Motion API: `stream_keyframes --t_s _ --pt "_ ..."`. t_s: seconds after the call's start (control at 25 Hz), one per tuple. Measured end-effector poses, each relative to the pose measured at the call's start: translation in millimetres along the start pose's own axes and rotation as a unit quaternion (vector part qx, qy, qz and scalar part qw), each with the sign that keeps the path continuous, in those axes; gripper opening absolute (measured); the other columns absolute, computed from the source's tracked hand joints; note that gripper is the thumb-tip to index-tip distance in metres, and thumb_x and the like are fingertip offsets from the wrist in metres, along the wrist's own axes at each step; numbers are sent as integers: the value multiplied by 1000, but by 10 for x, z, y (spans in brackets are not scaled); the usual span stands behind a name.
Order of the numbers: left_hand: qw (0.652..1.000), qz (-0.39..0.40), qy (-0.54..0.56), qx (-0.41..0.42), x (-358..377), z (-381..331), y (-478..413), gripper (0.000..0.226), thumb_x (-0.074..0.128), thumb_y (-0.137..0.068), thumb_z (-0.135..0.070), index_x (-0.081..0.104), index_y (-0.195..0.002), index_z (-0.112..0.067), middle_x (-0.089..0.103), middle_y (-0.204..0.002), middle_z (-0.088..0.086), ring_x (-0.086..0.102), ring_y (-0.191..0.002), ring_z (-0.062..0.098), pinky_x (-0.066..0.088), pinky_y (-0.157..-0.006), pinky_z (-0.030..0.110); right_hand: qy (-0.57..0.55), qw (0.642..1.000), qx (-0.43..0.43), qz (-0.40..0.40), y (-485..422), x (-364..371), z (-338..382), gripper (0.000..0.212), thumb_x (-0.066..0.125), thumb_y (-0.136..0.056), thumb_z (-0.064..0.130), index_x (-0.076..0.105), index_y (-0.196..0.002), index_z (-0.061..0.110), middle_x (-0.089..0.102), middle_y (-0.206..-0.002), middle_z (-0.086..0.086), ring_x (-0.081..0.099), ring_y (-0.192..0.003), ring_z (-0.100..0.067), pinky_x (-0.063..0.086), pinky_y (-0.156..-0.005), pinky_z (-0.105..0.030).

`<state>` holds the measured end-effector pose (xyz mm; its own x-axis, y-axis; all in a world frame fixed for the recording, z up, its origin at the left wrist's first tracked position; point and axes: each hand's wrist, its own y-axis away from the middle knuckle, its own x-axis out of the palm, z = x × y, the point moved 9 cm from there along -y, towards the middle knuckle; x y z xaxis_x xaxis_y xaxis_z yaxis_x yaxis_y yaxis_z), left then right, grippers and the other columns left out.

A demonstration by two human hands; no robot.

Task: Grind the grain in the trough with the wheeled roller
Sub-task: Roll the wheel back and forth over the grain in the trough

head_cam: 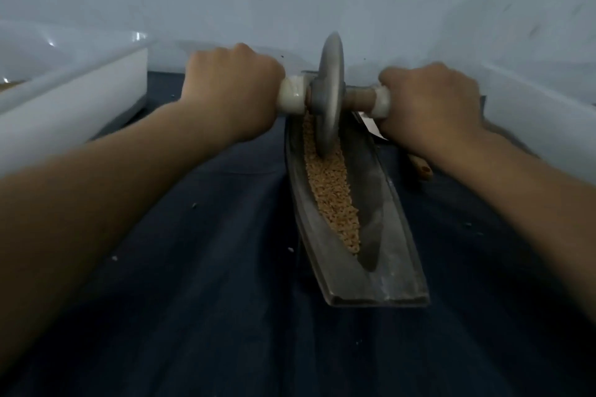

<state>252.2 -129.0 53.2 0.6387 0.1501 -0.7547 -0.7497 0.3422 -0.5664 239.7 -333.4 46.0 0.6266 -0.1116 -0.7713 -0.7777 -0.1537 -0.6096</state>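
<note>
Long grey metal trough (396,235) lies right of centre on the dark blue cloth worktop (209,300). Grey disc-wheeled roller (329,90) stands at its far end, in tan grain (335,190). My left grip (232,87) and right grip (432,103) clench its handles.

A person is working bare-armed, the left forearm (113,187) and right forearm (522,190) showing uncovered along all of their visible length, looming broad near the camera and tapering toward the bare left hand (232,87) and right hand (432,106).
</note>
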Motion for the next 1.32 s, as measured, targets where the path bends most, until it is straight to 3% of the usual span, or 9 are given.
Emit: stream_keyframes --t_s 0.24,0.32,0.44,0.56,0.68,0.84,1.08,1.2,1.32 --pt "1000 -18 11 9 -186 -53 104 11 63 -83 -32 64 -91 -24 60 -79 9 62 -71 35 36 -58 35 -26 1000 -14 5 122 -105 47 16 65 -83 32 50 -80 27 58 -72 -1 59 -69 -32 25 -51 -28" --pt "999 -38 4 35 -388 -116 421 12 65 -80 -31 56 -82 -25 59 -71 4 62 -64 33 31 -52 31 -7 999 -32 -6 428 -344 110 17 66 -81 34 51 -81 25 62 -72 -2 60 -66 -33 26 -51 -30" --pt "997 -48 0 58 -702 -158 830 39 75 -68 -31 36 -71 -25 45 -53 -2 43 -41 27 13 -47 24 11 997 -66 -35 815 -757 136 20 71 -75 35 55 -77 23 55 -59 2 53 -49 -30 20 -46 -25" --pt "997 -36 12 66 -722 -126 903 44 73 -69 -33 29 -72 -28 27 -54 -10 25 -45 19 5 -48 23 24 996 -83 -4 919 -846 122 23 72 -74 40 56 -80 25 56 -58 4 52 -48 -27 26 -43 -25" --pt "998 -31 -5 50 -533 -132 727 30 66 -75 -37 37 -73 -29 26 -57 -7 38 -47 24 15 -47 26 30 998 -54 -18 764 -691 112 17 72 -77 37 58 -81 26 54 -59 2 45 -49 -28 23 -46 -26" --pt "1000 -27 10 10 -189 -83 270 4 61 -81 -30 62 -85 -29 58 -76 4 64 -70 33 34 -55 33 12 1000 -19 8 260 -181 52 16 68 -81 38 57 -82 27 55 -67 -1 55 -62 -29 30 -49 -27" --pt "998 9 57 -18 145 50 -102 11 59 -81 -33 64 -89 -28 42 -68 -1 44 -58 25 36 -57 34 29 999 -7 -16 -153 16 35 17 65 -73 19 49 -74 24 39 -58 3 45 -55 -28 18 -48 -23" --pt "996 27 79 -19 -10 15 134 11 62 -81 -36 60 -88 -28 45 -71 -1 56 -68 31 37 -58 34 35 999 -31 -3 19 -180 127 9 66 -82 28 59 -84 24 56 -68 -3 55 -61 -30 22 -49 -25" --pt "997 18 72 12 -273 -52 524 20 63 -78 -34 44 -79 -28 30 -62 -7 32 -51 19 28 -51 29 46 997 -50 28 395 -448 184 15 68 -80 33 56 -87 26 47 -66 3 45 -59 -26 16 -47 -26"
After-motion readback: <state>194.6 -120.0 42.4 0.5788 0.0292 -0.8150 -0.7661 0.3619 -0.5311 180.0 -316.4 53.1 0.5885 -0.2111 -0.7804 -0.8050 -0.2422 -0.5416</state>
